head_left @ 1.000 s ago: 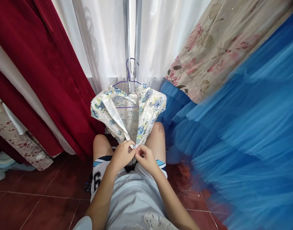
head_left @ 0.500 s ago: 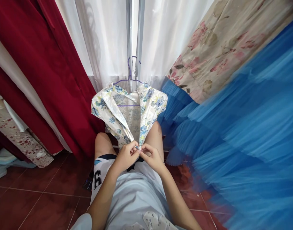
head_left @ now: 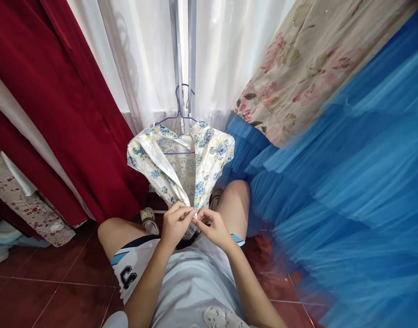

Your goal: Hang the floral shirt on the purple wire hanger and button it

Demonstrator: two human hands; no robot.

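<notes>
A white floral blouse (head_left: 154, 173) with blue flowers hangs on a purple hanger (head_left: 179, 109) in front of me, its neckline falling open in a V. Both my hands pinch its front edges together at the bottom of that V. My left hand (head_left: 175, 224) is closed on the left front edge. Fingertips almost meeting it, my right hand (head_left: 214, 225) grips the right edge. Whatever small fastening lies between the fingers is hidden. The lower part of the blouse drops between my thighs, mostly out of sight.
White curtains (head_left: 222, 54) and a metal pole (head_left: 184, 41) stand behind the hanger. Dark red cloth (head_left: 89, 114) hangs at left. To the right are a blue tulle skirt (head_left: 332, 191) and beige floral fabric (head_left: 294, 77). A clog (head_left: 148, 216) shows on the red-tiled floor (head_left: 75, 296).
My knees have spread apart, bringing the clogs into view. The blouse and hanger appear slightly further left and lower. Both hands still pinch the front edges.
</notes>
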